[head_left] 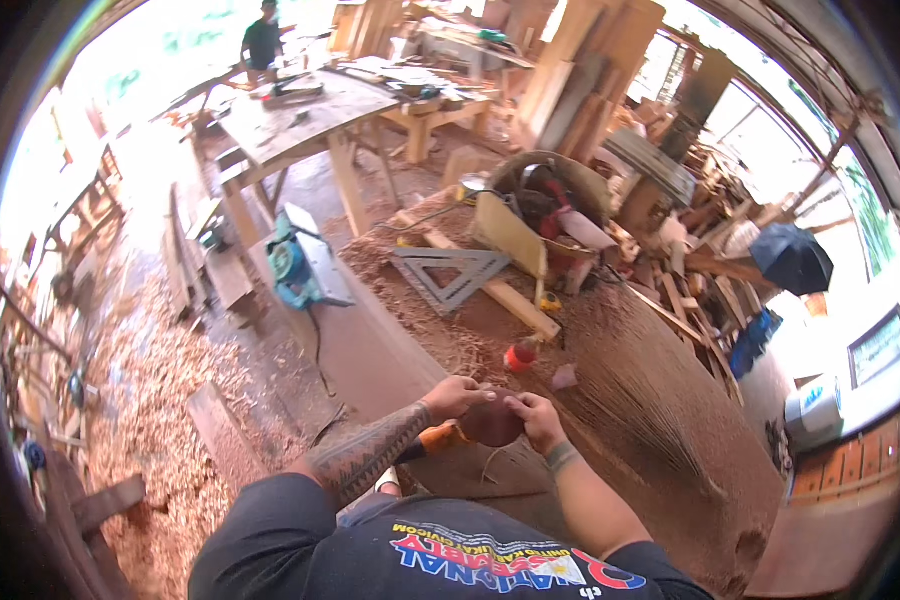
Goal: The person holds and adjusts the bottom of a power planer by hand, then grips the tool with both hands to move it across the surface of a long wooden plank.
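My left hand (453,398) and my right hand (540,423) pinch a dark reddish-brown round disc (493,426) between them at the lower middle of the head view. An orange-and-black object (436,441), possibly a power tool, lies just below the disc, partly hidden. Beyond my hands are a small red object (519,358), a pink scrap (565,376), a metal triangle square (447,273) on a light wood strip (523,310), and a yellow tape measure (547,301).
A teal planer (295,265) rests on a long plank (390,370). Wood shavings (160,430) cover the floor at left. A person (262,45) stands behind a worktable (270,130) at the back. A bin (500,225), lumber stacks (590,60) and an umbrella (790,258) are farther right.
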Demonstrator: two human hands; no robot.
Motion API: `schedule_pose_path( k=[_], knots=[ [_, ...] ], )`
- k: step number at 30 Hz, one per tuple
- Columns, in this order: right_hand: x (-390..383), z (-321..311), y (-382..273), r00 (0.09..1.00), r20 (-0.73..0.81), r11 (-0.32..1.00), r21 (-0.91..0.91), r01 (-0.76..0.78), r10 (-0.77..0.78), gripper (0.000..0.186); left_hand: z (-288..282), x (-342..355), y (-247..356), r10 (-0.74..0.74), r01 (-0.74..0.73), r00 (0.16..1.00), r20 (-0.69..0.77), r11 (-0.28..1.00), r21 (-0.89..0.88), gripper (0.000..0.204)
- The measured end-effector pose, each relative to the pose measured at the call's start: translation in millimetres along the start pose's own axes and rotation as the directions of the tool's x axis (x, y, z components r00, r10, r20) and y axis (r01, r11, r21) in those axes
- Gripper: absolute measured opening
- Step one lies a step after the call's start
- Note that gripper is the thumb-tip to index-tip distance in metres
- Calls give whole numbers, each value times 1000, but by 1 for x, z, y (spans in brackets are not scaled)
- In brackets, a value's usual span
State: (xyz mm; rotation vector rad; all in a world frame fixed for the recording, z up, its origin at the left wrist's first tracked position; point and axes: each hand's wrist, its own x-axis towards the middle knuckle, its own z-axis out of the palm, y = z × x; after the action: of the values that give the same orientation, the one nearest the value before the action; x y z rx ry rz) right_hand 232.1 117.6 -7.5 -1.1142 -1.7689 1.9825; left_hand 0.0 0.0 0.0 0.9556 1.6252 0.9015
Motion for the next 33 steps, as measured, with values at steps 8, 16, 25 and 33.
schedule_pose_path(
  k=[8,16,25,33],
  knots=[
    [-34,9,10,1000,6,980,200,12,-13,23,-6,-41,-1,1,-1,1000,-6,985,-171,43],
    [-54,46,-17,996,70,932,356,-71,49,23,9,-52,-6,-164,141,984,-74,958,-249,41],
    [-62,61,8,999,32,914,405,-19,7,35,49,-82,-4,-145,53,969,-201,914,-402,35],
    [-67,60,0,995,64,870,483,-99,78,14,54,-138,-39,1,-114,970,-242,883,-455,22]
  ],
)
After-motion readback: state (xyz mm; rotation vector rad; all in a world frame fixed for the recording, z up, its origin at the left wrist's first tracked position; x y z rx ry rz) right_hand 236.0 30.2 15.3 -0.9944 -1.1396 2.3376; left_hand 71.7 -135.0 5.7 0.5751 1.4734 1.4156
